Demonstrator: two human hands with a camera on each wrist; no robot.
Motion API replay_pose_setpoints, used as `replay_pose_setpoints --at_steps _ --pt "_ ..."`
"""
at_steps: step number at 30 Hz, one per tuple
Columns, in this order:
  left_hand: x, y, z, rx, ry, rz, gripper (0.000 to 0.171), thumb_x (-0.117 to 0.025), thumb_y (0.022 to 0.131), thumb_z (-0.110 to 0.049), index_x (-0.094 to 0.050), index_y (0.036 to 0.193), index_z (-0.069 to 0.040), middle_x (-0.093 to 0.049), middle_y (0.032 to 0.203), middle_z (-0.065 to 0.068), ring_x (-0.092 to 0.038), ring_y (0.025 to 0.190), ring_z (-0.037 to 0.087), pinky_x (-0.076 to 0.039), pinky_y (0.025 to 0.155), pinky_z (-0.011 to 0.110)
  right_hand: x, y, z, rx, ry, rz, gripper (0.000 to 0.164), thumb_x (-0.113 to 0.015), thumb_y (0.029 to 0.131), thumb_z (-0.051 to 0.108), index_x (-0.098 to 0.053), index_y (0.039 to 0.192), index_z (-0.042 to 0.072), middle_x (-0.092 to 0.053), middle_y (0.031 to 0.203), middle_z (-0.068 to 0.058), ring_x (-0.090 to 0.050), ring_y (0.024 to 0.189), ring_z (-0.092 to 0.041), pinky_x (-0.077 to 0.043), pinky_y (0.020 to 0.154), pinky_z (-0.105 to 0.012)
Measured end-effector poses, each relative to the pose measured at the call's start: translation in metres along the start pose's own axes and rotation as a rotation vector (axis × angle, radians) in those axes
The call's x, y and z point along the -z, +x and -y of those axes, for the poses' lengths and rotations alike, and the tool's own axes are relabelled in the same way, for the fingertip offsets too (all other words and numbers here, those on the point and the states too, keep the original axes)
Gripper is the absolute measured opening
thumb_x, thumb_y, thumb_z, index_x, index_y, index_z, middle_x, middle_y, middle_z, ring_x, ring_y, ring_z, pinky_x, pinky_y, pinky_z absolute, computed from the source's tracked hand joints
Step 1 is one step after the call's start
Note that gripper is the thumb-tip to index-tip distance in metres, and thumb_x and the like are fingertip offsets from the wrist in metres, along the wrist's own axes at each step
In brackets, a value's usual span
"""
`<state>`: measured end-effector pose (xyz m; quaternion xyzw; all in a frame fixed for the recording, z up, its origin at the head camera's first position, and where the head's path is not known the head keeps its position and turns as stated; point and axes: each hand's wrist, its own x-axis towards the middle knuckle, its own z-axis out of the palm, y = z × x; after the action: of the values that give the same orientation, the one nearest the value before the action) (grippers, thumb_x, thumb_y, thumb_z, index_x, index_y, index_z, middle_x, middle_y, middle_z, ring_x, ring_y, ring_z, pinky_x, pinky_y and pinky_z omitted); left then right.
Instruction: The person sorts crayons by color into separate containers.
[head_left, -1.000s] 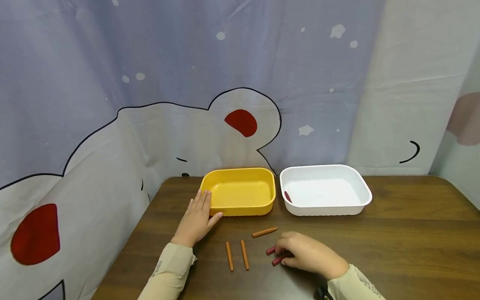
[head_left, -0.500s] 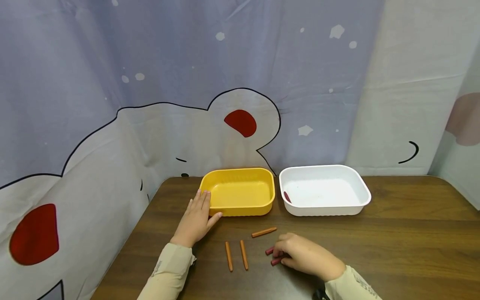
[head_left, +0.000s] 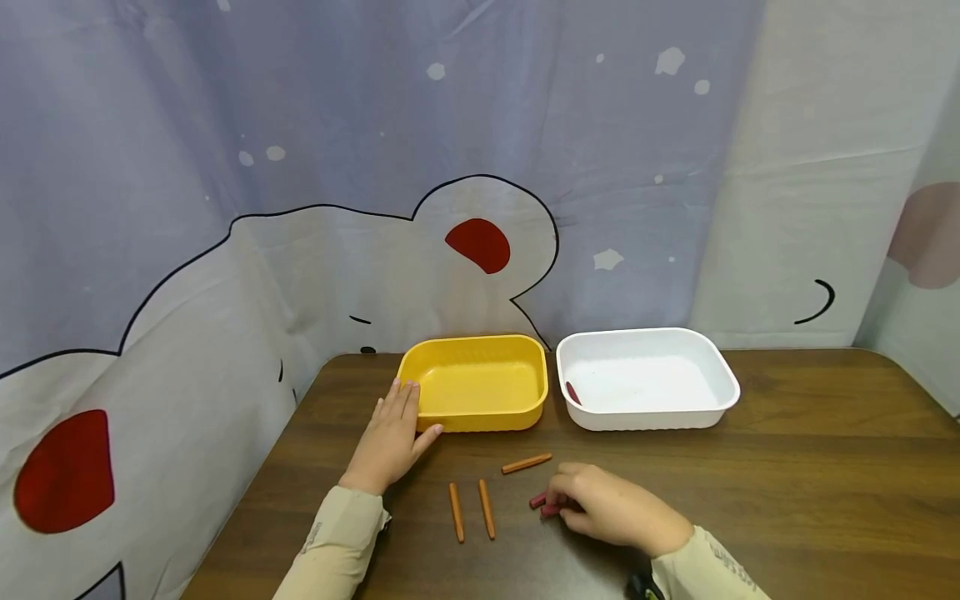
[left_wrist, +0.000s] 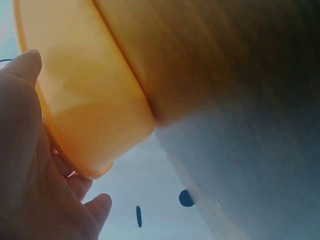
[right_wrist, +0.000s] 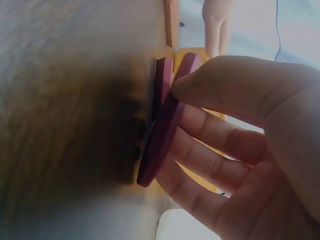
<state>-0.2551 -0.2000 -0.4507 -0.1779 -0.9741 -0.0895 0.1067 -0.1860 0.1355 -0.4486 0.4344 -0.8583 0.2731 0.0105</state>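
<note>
In the head view, taking the yellow tray [head_left: 480,392] as my clock centre, I am seeing the white tray [head_left: 660,375] standing at 3 o'clock on the wooden bench [head_left: 825,433], with a dark red piece [head_left: 573,393] lying inside at that tray's own 9 o'clock. The left hand [head_left: 384,447] is resting at 8 o'clock, its fingers reaching straight onto the yellow tray and its thumb spreading apart. Two orange sticks [head_left: 457,512] are lying at 6 o'clock and a third orange stick [head_left: 527,463] at 5. The right hand [head_left: 611,507] is bending over the bench at 4 o'clock, with a second red stick [head_left: 537,500] showing just beside its fingertips.

In the left wrist view, I am finding the left hand at 8 to 9 o'clock, lying wide against the yellow tray's edge.

In the right wrist view, the right hand is narrowing thumb against fingers, pinching the held red stick [right_wrist: 167,120]. The second red stick is lying partly behind it, towards 12; I am not able to tell whether they are touching.
</note>
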Motion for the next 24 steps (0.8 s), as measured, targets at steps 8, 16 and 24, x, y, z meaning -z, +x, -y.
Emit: replay_pose_setpoints --at_steps 8,16,24 --pt "0.000 0.000 0.000 0.000 0.001 -0.002 0.080 -0.057 0.103 -0.044 -0.030 0.153 0.012 -0.033 0.158 0.030 -0.020 0.151 0.044 -0.024 0.118 0.061 0.007 0.000 -0.007 -0.112 0.223 -0.038 0.015 -0.068 0.087 -0.003 -0.068 0.092 0.011 -0.069 0.084 0.008 -0.057 0.074 0.002 -0.054 0.066 -0.023" --pt "0.003 -0.001 -0.002 0.001 -0.002 0.004 0.080 -0.058 0.103 -0.044 -0.030 0.153 0.013 -0.033 0.158 0.030 -0.020 0.151 0.044 -0.024 0.118 0.061 0.011 0.000 -0.016 -0.248 0.413 -0.187 0.014 -0.070 0.088 0.002 -0.073 0.102 0.004 -0.071 0.088 0.000 -0.063 0.080 -0.004 -0.056 0.071 -0.024" --pt "0.002 0.000 -0.002 0.000 -0.001 -0.005 0.080 -0.058 0.103 -0.044 -0.031 0.153 0.013 -0.034 0.157 0.030 -0.021 0.151 0.044 -0.025 0.118 0.062 0.020 0.000 -0.017 -0.323 0.736 -0.232 0.026 -0.065 0.093 -0.001 -0.064 0.114 -0.017 -0.069 0.094 -0.023 -0.068 0.079 -0.012 -0.058 0.072 -0.024"
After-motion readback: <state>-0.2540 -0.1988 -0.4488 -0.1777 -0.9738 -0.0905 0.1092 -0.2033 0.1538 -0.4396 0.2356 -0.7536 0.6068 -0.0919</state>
